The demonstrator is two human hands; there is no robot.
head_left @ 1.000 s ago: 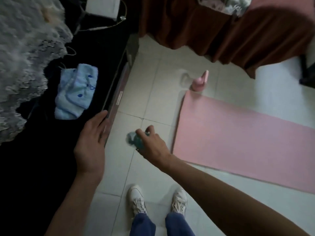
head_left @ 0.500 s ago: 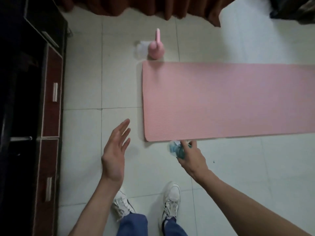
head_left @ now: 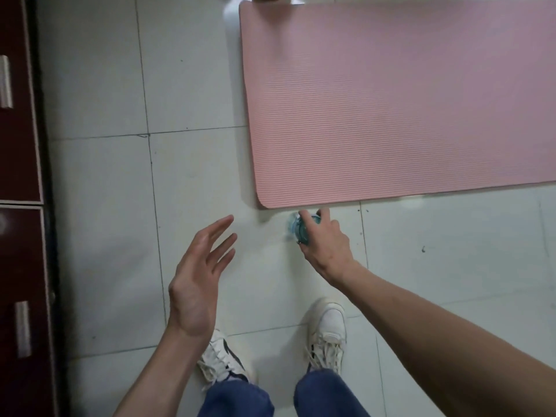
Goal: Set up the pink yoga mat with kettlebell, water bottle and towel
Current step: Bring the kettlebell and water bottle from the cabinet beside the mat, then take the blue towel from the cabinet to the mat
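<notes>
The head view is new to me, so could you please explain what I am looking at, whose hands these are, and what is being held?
There is no machine here: a person wears a wide-angle camera on the head, pointing forward and down, so you see their own arms, jeans and white shoes from above. The floor is pale tile. A pink yoga mat lies unrolled on it, and a dark red cabinet runs along the left edge. The right hand grips a small bluish water bottle just off the mat's near corner; whether it touches the floor I cannot tell. The left hand is open and empty. The towel is not in view.
</notes>
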